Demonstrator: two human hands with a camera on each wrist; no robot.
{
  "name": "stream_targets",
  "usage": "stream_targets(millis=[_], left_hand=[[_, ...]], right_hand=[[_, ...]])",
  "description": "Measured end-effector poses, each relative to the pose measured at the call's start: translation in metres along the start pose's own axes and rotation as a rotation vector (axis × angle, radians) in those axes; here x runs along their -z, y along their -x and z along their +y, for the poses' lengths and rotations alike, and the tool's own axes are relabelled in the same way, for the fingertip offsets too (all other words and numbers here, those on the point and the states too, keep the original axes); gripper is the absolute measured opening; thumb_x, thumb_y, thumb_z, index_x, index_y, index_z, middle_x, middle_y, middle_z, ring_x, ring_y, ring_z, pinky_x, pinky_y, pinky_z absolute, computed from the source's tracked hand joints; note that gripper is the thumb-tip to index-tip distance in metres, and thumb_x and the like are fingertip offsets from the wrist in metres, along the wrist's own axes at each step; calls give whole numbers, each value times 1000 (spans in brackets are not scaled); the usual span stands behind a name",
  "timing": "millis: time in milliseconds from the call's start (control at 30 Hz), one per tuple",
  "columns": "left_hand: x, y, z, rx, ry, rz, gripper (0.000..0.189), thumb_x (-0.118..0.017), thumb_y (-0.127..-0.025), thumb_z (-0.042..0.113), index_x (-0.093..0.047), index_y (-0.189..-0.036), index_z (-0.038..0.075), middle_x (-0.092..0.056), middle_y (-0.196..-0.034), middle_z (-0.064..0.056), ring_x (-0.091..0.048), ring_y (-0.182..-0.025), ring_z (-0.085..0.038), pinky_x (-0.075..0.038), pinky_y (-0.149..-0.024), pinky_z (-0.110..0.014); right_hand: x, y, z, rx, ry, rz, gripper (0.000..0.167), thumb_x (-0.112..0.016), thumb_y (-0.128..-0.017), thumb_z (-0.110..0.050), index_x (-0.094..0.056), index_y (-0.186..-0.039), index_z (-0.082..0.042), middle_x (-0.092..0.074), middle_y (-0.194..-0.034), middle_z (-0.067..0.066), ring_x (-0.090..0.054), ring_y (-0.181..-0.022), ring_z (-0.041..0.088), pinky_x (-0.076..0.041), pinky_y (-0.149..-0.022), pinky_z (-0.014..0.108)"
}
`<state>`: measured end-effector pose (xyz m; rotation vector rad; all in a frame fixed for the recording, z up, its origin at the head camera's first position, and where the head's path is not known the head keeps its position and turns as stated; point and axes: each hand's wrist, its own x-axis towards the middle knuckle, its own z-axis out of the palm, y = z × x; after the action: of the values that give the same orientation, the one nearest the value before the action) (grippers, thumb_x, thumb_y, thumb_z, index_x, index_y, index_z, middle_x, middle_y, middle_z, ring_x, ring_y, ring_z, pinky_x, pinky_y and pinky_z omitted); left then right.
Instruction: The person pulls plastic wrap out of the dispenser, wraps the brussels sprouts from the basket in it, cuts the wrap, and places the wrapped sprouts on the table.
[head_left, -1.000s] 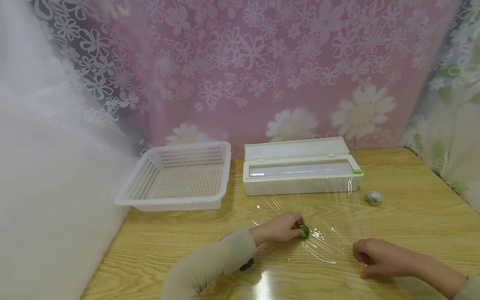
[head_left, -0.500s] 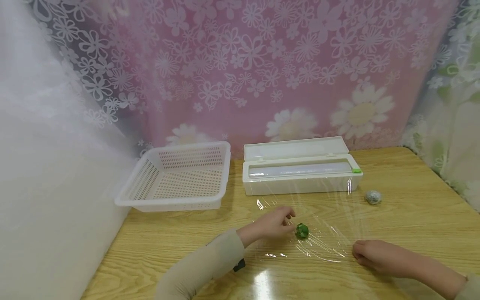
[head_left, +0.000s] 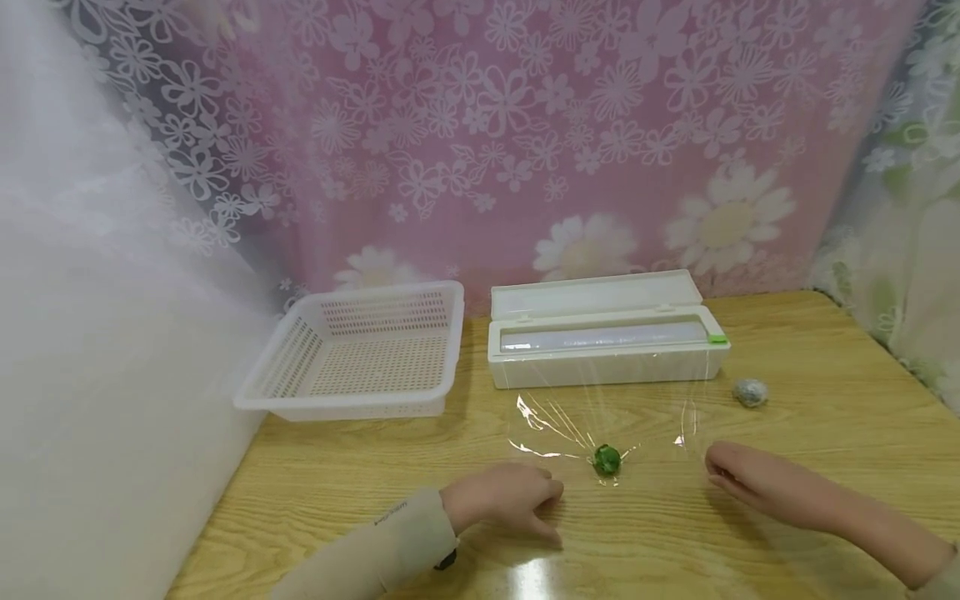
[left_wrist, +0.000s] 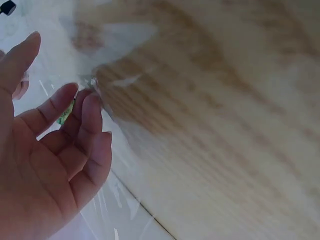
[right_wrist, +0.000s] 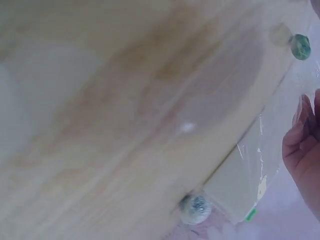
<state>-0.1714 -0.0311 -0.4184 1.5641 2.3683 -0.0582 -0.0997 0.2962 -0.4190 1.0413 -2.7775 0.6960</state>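
Observation:
Clear plastic wrap stretches forward from its dispenser box over the table. A small round green thing, perhaps leafy, sits on the wrap with creases spreading from it. My right hand has curled fingers pinching the wrap's right side; the right wrist view shows the film at these fingertips. To the left and nearer me is my left hand, its thumb apart from loosely bent fingers. In the left wrist view, the wrap's edge passes close by this hand; no grip on it shows.
A white perforated basket stands at the back left. The dispenser's lid is raised toward the floral curtain. Right of the box lies a silvery ball. Wooden tabletop spreads in front of the basket.
The left hand has let go of the green thing and drawn back to the left and toward me. The right hand has lifted slightly with the wrap, whose creases have shifted.

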Motion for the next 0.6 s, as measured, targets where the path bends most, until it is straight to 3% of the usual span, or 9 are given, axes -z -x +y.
stream_targets(millis=[167,367,433,600], left_hand=[[-6,3,5,51,-58,45,38,-60,-76,52,-47,-84,18,-38,-70,11,-38,-60,-3,-32,-50,-17],[-11,2,4,56,-85,164,13,-53,-87,21,-48,-77,15,-42,-68,7,-42,-59,-5,-36,-51,-18],[-11,0,0,65,-57,194,12,-49,-88,14,-48,-76,14,-43,-68,6,-44,-60,-6,-37,-51,-17],[-8,-4,-18,126,161,250,13,-50,-88,12,-47,-76,15,-43,-65,8,-39,-57,-4,-34,-49,-15]], right_hand=[[6,-12,-2,-22,80,58,30,-56,-83,2,-36,-73,-17,-24,-63,-16,-20,-54,-6,-25,-44,15],[8,-25,-1,28,130,174,28,-58,-82,4,-38,-75,-15,-25,-65,-16,-19,-54,-6,-24,-45,15],[9,-27,1,40,137,203,25,-57,-82,4,-41,-77,-14,-29,-67,-15,-23,-56,-6,-25,-45,16],[11,-29,9,65,141,206,27,-56,-78,14,-48,-84,-12,-45,-75,-10,-39,-64,-2,-37,-49,19]])
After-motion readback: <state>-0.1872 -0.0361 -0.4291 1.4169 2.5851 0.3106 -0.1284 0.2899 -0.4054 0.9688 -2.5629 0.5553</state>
